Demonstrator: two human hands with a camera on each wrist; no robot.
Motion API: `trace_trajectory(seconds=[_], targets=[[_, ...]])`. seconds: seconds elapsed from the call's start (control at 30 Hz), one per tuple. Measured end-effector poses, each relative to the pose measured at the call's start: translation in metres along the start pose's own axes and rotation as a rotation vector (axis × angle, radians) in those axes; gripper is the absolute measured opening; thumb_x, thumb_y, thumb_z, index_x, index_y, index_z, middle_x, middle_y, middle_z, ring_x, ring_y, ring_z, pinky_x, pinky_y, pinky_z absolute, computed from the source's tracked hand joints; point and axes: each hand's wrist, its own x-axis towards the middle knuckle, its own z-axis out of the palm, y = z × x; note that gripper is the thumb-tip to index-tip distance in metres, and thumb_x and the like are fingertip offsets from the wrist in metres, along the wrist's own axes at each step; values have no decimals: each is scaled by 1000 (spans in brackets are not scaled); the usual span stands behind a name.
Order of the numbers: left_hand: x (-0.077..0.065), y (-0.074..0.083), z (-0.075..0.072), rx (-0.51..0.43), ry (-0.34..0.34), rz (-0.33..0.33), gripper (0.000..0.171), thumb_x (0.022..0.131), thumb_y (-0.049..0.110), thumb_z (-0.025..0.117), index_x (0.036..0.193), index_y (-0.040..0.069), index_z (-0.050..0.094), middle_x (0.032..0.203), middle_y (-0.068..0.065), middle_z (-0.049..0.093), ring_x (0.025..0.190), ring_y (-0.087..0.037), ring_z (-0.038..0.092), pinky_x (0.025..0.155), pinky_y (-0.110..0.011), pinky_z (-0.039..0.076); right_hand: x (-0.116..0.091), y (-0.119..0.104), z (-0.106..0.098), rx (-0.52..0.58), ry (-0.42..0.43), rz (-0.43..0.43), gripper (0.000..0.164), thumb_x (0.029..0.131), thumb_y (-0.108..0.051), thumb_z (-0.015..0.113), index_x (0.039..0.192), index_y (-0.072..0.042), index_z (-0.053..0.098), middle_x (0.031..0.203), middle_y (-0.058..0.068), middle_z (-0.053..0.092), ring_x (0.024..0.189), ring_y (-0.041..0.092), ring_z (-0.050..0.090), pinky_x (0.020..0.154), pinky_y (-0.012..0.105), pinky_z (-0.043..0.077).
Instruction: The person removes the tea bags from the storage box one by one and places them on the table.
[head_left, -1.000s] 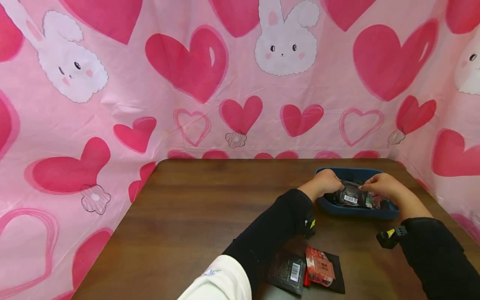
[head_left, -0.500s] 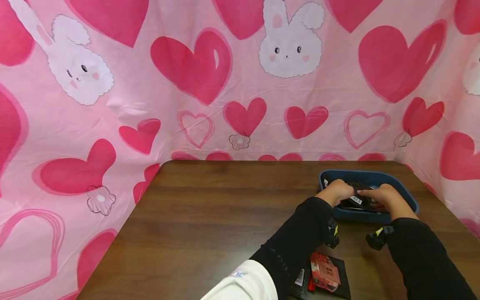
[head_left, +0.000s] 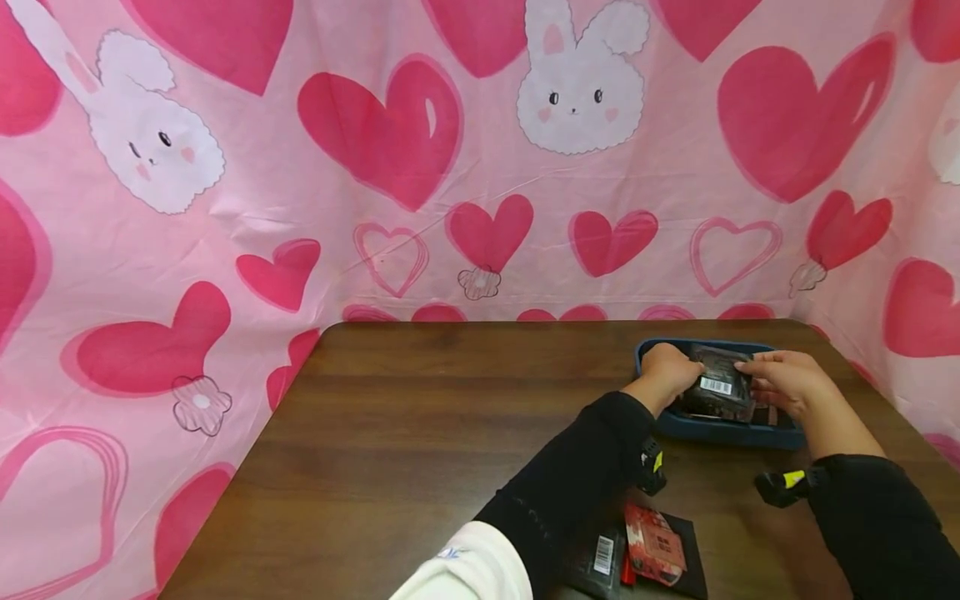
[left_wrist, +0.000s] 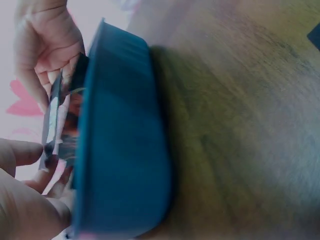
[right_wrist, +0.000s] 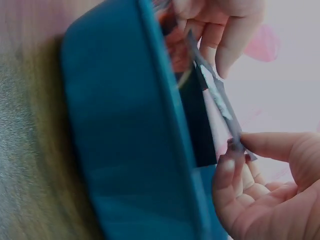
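Note:
A flat black packet (head_left: 723, 379) with a white barcode label is raised over the blue plastic bin (head_left: 727, 432). My left hand (head_left: 667, 371) pinches its left edge between thumb and fingers. At the opposite edge, my right hand (head_left: 787, 382) pinches it too, as the right wrist view shows with the thumb above and fingertips below the packet (right_wrist: 222, 100). More dark and reddish packets sit inside the bin, partly hidden behind its wall (left_wrist: 122, 130) in the left wrist view.
On the brown wooden table (head_left: 420, 467), near the front, lie a black packet with a barcode (head_left: 596, 562) and a red packet (head_left: 654, 546) on a black one. My left sleeve partly covers them. A pink heart-patterned cloth (head_left: 480, 150) hangs behind the table.
Both hands were lower in the bin half a second ago. They have come up with the black packet between them, its barcode side now in plain sight, and the right hand has moved outward.

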Motion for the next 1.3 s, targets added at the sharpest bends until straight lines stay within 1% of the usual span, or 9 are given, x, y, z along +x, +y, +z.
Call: trace_trajectory(seconds=[0.1, 0.17, 0.23, 0.33, 0.4, 0.57, 0.77, 1.0, 1.3], targets=[[-6, 4, -13, -125, -6, 47, 12, 83, 28, 75, 84, 16, 74, 81, 7, 63, 66, -12, 59, 59, -29, 54, -9, -6, 1, 28, -15, -60, 60, 96, -26, 57, 127, 16, 27, 84, -11, 53, 69, 6, 61, 69, 26, 57], [-11, 3, -22, -243, -50, 57, 11, 81, 21, 77, 81, 11, 73, 82, 5, 64, 69, -13, 63, 67, -33, 57, -15, -7, 4, 82, -48, -93, 51, 95, -24, 58, 122, 12, 34, 84, -11, 54, 70, 7, 60, 68, 25, 56], [-18, -3, -32, -371, -131, 68, 10, 80, 12, 77, 82, 4, 72, 81, 0, 64, 69, -18, 66, 70, -38, 58, -24, -6, 8, 156, -91, -118, 30, 96, -18, 58, 112, 4, 46, 83, -9, 55, 71, 9, 60, 67, 25, 56], [-31, -20, -47, -453, -279, 92, 14, 78, 1, 77, 89, -2, 69, 78, -6, 64, 64, -23, 67, 71, -43, 58, -38, -1, 17, 233, -160, -150, 1, 96, -9, 56, 95, -10, 56, 82, -4, 58, 71, 12, 59, 64, 26, 55], [-40, -35, -58, -470, -381, 113, 21, 76, -5, 75, 96, -1, 67, 78, -9, 65, 59, -23, 65, 68, -43, 58, -48, 2, 26, 229, -206, -168, 8, 96, -6, 54, 94, -13, 58, 83, -4, 61, 72, 13, 60, 64, 27, 55], [-63, -72, -78, -421, -566, 132, 25, 79, -10, 70, 95, 7, 64, 71, -11, 66, 49, -17, 57, 48, -30, 55, -69, 11, 53, 145, -387, -193, 12, 96, -5, 53, 108, -6, 54, 89, -2, 65, 75, 13, 63, 65, 31, 56], [-74, -117, -89, -353, -637, 97, 15, 80, -10, 69, 85, 4, 65, 61, -7, 61, 44, -13, 55, 41, -21, 50, -76, 22, 89, 99, -582, -183, 23, 94, -6, 56, 111, 8, 50, 82, 2, 64, 68, 12, 63, 62, 31, 58], [-69, -146, -86, -239, -661, 93, 26, 75, -12, 73, 87, 7, 61, 57, -6, 60, 45, -12, 55, 41, -21, 49, -73, 36, 117, -93, -522, -204, 26, 86, -8, 66, 100, 10, 53, 67, 2, 57, 55, 11, 57, 49, 26, 53], [-68, -156, -78, -56, -605, 180, 33, 66, -10, 81, 86, 7, 61, 55, -7, 60, 44, -12, 55, 39, -23, 49, -72, 46, 128, -279, -489, -251, 23, 82, -13, 72, 91, 2, 58, 61, 0, 52, 45, 7, 46, 38, 17, 39]])
